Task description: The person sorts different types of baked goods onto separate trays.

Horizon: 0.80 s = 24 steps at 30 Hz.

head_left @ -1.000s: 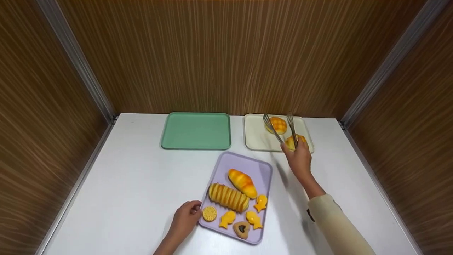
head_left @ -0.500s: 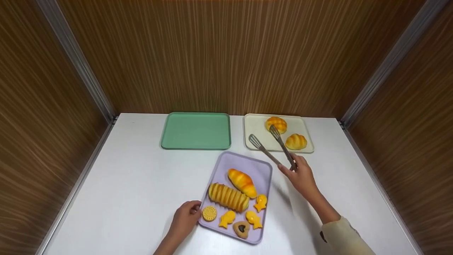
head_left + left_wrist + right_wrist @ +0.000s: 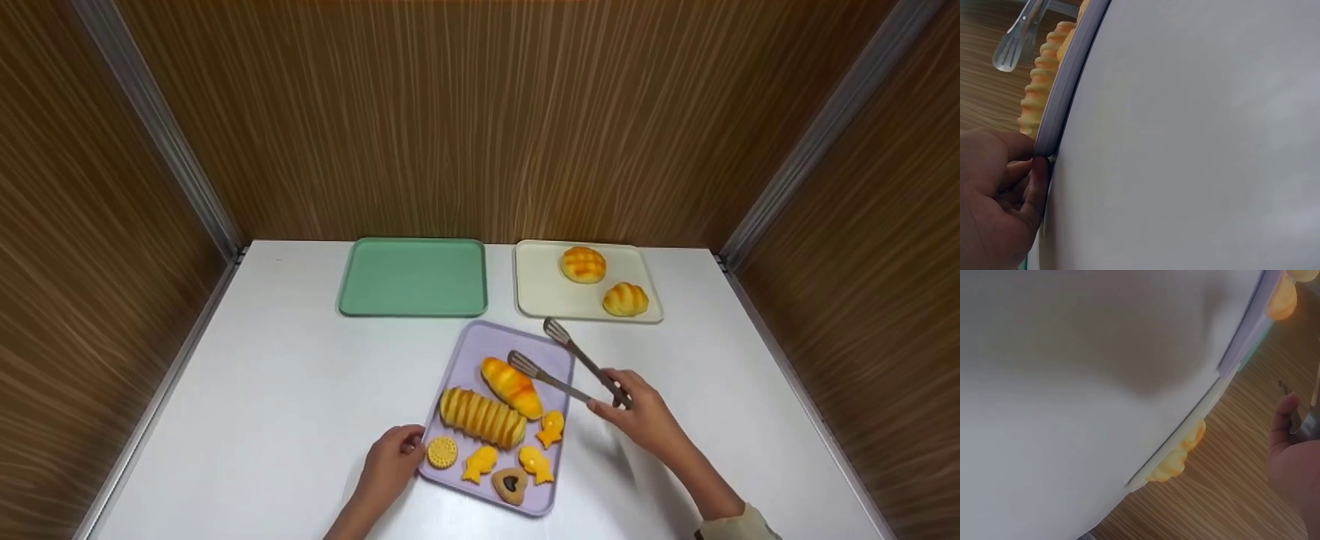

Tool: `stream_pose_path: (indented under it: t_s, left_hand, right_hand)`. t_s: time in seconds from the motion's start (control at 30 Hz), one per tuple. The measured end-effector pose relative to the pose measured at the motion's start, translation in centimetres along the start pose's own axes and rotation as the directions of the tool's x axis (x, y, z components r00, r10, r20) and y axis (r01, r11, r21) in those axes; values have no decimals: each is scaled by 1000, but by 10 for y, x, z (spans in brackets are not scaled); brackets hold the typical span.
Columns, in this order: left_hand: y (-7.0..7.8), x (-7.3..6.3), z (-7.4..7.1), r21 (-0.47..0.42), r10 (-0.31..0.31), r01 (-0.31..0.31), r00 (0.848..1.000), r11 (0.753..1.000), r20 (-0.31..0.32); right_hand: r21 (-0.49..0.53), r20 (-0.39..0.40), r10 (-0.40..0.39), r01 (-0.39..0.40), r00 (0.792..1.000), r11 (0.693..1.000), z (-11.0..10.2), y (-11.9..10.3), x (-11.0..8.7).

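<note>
Bringing tongs to bear over a lavender tray while bracing that tray seems to be the step in hand. The right hand grips the tongs, their two arms spread wide with nothing between them; the left hand pinches the tray's rim at its near left corner. One tong tip overlaps the upper end of an orange-glazed roll, though whether it touches cannot be told, and the other is just past the far right corner of the tray. A grasp from here would call for lining both tips up on either side of one pastry and squeezing gently, with the tray kept steady. The tray lies askew, well in from the table's left and right edges. The glazed roll is smooth, plump and tapered; next to it sits a deeply ridged loaf, banded tan and brown. Toward the near end are a dotted round biscuit, three yellow fish-shaped biscuits and a heart-shaped cookie with a dark centre. Along the table's far edge stand a bare green tray and a cream tray bearing a checked bun and a small ridged roll.
</note>
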<state>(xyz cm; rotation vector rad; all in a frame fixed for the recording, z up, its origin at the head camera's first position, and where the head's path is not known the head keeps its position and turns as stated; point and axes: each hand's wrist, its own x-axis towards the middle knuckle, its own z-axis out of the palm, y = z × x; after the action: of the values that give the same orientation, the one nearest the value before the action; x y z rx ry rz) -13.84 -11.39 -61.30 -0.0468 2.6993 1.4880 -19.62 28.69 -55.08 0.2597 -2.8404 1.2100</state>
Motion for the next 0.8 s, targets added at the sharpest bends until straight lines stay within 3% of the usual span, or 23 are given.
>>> stream_pose_path:
  t_s: [0.13,0.4,0.57,0.8]
  left_hand:
    - [-1,-1,0,6,5,-5,1000,1000,-18]
    - [-1,1,2,14,5,-5,1000,1000,-18]
    - [-1,1,2,12,17,-17,1000,1000,-20]
    - [-1,2,2,27,-11,12,1000,1000,-17]
  right_hand:
    - [-16,71,49,-48,996,999,7,3,-10]
    - [-113,101,51,-40,994,993,13,5,-24]
    - [-231,77,17,2,997,973,14,5,-24]
    - [-305,26,-66,71,997,950,15,10,-16]
